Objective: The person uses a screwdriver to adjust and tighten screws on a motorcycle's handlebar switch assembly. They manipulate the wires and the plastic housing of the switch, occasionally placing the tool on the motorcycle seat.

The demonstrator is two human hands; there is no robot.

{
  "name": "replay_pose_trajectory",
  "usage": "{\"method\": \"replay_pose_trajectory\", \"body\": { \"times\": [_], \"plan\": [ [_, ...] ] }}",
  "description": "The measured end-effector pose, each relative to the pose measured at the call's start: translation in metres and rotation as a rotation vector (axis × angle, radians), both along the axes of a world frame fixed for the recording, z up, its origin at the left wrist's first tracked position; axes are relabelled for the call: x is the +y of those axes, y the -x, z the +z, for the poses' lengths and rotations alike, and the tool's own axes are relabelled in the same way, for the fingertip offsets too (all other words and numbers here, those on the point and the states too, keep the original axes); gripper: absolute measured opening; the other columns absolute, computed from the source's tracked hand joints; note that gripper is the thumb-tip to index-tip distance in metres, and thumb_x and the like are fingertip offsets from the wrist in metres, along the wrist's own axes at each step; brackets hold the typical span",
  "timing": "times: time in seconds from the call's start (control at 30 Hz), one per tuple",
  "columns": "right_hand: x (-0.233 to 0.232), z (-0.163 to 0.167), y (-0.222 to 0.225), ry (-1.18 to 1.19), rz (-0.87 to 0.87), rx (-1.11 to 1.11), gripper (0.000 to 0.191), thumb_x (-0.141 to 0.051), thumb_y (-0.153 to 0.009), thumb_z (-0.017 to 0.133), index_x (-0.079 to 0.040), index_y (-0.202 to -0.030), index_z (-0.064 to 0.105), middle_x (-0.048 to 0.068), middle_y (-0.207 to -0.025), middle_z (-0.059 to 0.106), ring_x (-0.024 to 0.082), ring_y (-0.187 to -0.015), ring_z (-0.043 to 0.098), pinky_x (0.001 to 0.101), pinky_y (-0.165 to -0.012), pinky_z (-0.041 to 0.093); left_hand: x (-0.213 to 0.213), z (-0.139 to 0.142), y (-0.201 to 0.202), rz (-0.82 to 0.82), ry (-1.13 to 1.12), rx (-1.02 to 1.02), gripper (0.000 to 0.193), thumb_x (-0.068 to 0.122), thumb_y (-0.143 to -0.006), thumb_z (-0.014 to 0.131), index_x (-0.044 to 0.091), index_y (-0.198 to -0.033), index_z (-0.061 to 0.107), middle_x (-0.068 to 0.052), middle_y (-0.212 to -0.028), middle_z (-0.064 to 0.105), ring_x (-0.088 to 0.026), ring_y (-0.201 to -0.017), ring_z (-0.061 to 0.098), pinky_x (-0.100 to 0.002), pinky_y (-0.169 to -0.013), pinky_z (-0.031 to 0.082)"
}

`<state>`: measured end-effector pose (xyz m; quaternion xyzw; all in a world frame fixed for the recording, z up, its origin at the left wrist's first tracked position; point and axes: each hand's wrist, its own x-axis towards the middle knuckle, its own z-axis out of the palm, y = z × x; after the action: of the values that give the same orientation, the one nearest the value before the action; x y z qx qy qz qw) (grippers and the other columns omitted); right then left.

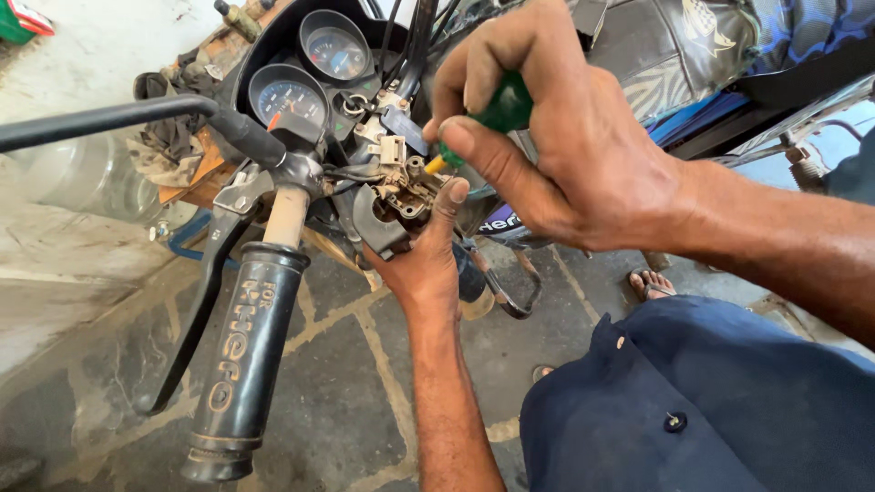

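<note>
While clamped in the right hand [565, 155], green-handled screwdriver [499, 114] angled down and to the left, yellow shank end showing just below the thumb, tip hidden at the opened switch housing [401, 196]. Grip of that hand closed tight around the green handle, thumb pressed along its lower side, fingers curled over the top. Switch housing sitting on the handlebar [109, 118] just inboard of the rubber hand grip [241, 355], cover off, brownish metal contacts and small white parts exposed inside. Left hand [421, 264] reaching up from below, palm cupped under the black shell of the housing, fingers wrapped on it, thumb raised beside the exposed contacts; grip closed on the housing, steadying it from underneath. Black brake lever [205, 301] hanging down beside the rubber hand grip, well apart from both hands. Above the housing, two round gauges [314, 73] with dark faces set in the black instrument cluster, a bundle of black cables running up between them and the right hand. Behind the right forearm, fuel tank [674, 55] under a dark patterned cover. Down at the lower right, dark blue shirt [711, 401] with a button, a sandalled foot [649, 284] on the stone-paved floor [346, 383] beyond it. Clear plastic bottle [77, 178] lying by the wall at the left, past the handlebar.
</note>
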<state>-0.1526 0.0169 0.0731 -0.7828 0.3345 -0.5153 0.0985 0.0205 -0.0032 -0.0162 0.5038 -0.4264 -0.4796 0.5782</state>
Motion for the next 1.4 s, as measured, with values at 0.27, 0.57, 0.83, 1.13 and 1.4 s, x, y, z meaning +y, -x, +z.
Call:
{"method": "replay_pose_trajectory", "body": {
  "times": [0.27,0.57,0.83,1.13,1.4],
  "plan": [
    [-0.014,-0.011,0.002,-0.079,-0.025,-0.178,0.024,-0.005,-0.118,0.055,0.001,-0.118,0.032,0.015,-0.111,0.064,0.023,-0.109,0.077,0.0303,-0.085,0.064,-0.005,-0.005,0.0,-0.038,0.131,0.06,0.05,0.006,-0.077,0.09,0.002,-0.12,0.065,-0.005,-0.105,0.073,-0.014,-0.093,0.07,-0.029,-0.084,0.061],
    [-0.055,-0.039,0.024,-0.457,0.057,-0.45,0.023,-0.02,-0.117,0.049,-0.001,-0.12,0.036,0.01,-0.106,0.063,0.023,-0.105,0.078,0.0375,-0.089,0.064,-0.005,-0.013,-0.003,-0.096,0.174,0.16,0.053,0.002,-0.08,0.088,0.003,-0.126,0.062,-0.007,-0.108,0.072,-0.018,-0.099,0.072,-0.032,-0.092,0.062],
    [-0.091,-0.069,0.036,-0.75,0.175,-0.708,0.022,-0.017,-0.111,0.054,-0.007,-0.115,0.036,0.012,-0.101,0.066,0.031,-0.095,0.079,0.0482,-0.085,0.066,-0.006,-0.027,-0.015,-0.232,0.038,0.285,0.051,0.005,-0.082,0.085,0.006,-0.127,0.062,-0.009,-0.112,0.073,-0.021,-0.103,0.073,-0.036,-0.095,0.062],
    [-0.08,-0.057,0.051,-0.699,0.127,-0.764,0.007,-0.014,-0.106,0.055,-0.008,-0.106,0.054,0.009,-0.099,0.069,0.026,-0.095,0.079,0.0458,-0.088,0.066,-0.003,-0.053,-0.007,-0.195,-0.015,0.485,0.048,0.005,-0.085,0.083,0.009,-0.126,0.059,-0.011,-0.117,0.072,-0.025,-0.106,0.073,-0.035,-0.093,0.062],
    [-0.065,-0.062,0.105,-0.39,0.094,-0.646,0.019,-0.015,-0.118,0.049,-0.001,-0.115,0.062,0.013,-0.107,0.068,0.026,-0.103,0.074,0.0415,-0.099,0.063,0.017,-0.067,0.009,-0.185,-0.15,0.395,0.061,0.011,-0.081,0.088,0.004,-0.135,0.06,-0.007,-0.114,0.068,-0.019,-0.101,0.068,-0.032,-0.091,0.06]
  ]
}}
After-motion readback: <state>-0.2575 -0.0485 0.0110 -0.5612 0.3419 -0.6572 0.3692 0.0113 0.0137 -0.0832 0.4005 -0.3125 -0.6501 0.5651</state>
